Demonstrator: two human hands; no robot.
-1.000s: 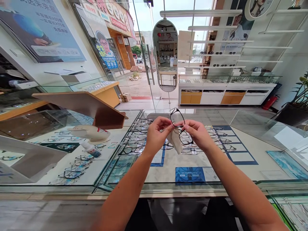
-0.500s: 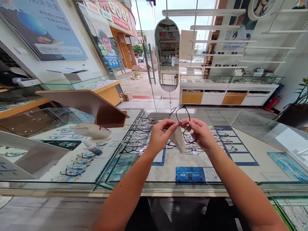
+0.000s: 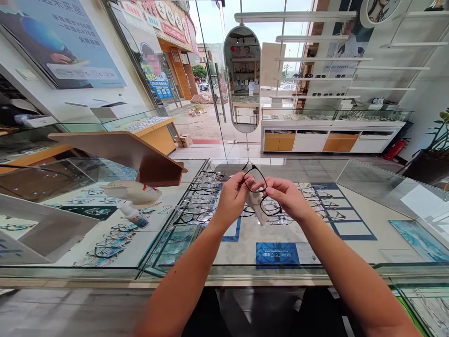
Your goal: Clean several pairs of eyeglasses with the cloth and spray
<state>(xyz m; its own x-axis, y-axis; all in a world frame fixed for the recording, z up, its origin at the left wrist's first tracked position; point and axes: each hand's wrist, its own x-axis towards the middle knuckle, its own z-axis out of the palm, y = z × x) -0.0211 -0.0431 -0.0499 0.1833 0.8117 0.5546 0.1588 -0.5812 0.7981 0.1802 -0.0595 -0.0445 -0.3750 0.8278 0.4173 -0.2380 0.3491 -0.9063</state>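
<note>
A black-rimmed pair of eyeglasses [image 3: 271,206] is tilted on edge above the glass counter, one lens over the other. Fingers of my right hand [image 3: 289,199] pinch it near the middle of the frame. My left hand [image 3: 231,196] is closed on a pale grey cleaning cloth [image 3: 257,208], whose loose end hangs down behind the lower lens. The upper rim overlaps my left fingertips; whether the cloth presses on that lens I cannot tell. Rows of eyeglasses [image 3: 199,201] lie beneath my hands in the display case.
On the counter to the left are a white spray bottle [image 3: 133,214], a beige bottle lying down [image 3: 131,192], a brown wooden stand [image 3: 154,164] and a white open box [image 3: 52,234]. A blue leaflet [image 3: 278,255] lies near the front edge. An oval mirror [image 3: 242,79] stands beyond.
My right hand has moved left, bringing the eyeglasses down and closer to my left hand. The upper rim now overlaps the left fingertips. The cloth stays in my left hand.
</note>
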